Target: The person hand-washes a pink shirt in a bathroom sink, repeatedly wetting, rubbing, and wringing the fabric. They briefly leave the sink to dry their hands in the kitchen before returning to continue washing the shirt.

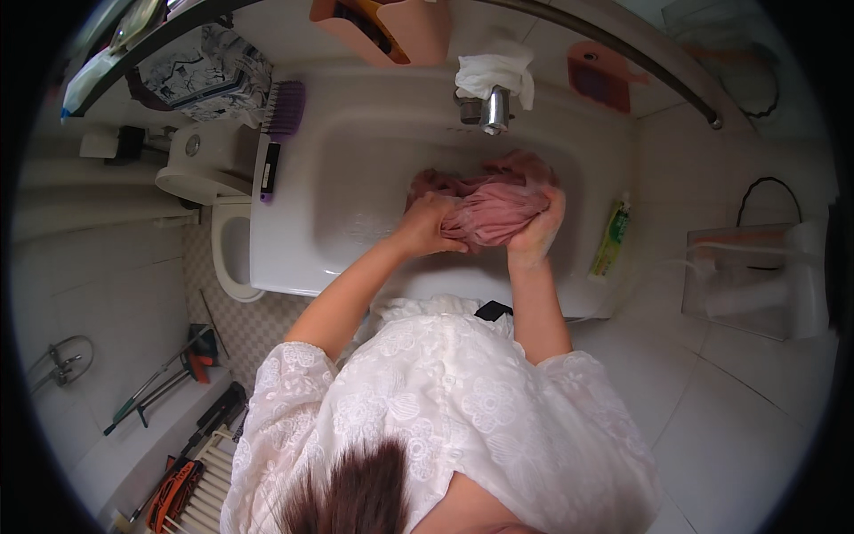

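Note:
A wet-looking pink cloth (497,212) is bunched up over the white sink basin (360,153), below the metal faucet (494,110). My left hand (429,223) grips the cloth's left side, thumb towards me. On its right side my right hand (542,227) is closed round the fabric, with what looks like a little foam on the skin. Darker folds of the same cloth hang behind both hands, towards the back of the basin. A crumpled white cloth (495,75) lies over the top of the faucet.
A purple hairbrush (272,143) lies on the sink's left rim, a green toothpaste tube (610,239) on its right rim. Beyond the left edge is a toilet (235,250). A pink holder (383,30) is at the back wall, and a metal rail (600,40) crosses above.

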`<action>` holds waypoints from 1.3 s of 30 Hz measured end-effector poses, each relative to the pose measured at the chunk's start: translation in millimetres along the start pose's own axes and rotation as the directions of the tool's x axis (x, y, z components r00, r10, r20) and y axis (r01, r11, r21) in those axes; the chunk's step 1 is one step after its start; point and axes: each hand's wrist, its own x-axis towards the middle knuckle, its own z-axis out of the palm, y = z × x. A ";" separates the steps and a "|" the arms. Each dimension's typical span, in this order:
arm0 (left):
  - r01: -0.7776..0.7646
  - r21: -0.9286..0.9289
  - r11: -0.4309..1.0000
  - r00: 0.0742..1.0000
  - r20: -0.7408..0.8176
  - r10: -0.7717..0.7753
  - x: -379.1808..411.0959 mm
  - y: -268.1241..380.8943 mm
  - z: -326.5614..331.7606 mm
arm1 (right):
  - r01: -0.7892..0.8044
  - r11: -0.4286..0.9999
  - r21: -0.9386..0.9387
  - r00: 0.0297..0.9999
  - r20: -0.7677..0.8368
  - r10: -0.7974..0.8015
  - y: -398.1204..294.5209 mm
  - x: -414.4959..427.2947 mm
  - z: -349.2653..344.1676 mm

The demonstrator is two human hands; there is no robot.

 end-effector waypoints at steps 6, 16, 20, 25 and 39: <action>0.477 -0.720 0.505 0.800 0.117 -0.589 9.4 -5.1 -9.1 | -0.029 0.992 0.127 1.000 -0.001 0.030 -14.1 20.0 -49.7; -0.025 -0.201 0.979 0.968 -0.251 -0.027 24.5 65.0 -22.4 | -0.539 0.599 0.592 0.795 0.121 0.595 50.6 3.8 -41.0; -0.004 0.041 0.999 0.978 -0.206 0.012 9.9 96.2 -4.0 | -0.707 0.299 0.640 0.707 0.641 0.299 76.6 59.9 -55.9; 0.438 -0.239 0.867 0.805 -0.324 -0.496 46.2 49.7 4.4 | -0.388 0.922 -0.004 0.922 -0.009 0.388 65.4 24.6 -3.6; 0.489 -0.364 0.793 0.680 -0.409 -0.608 58.8 -2.4 8.9 | -0.275 0.961 -0.017 0.959 -0.079 0.273 68.9 -1.9 6.7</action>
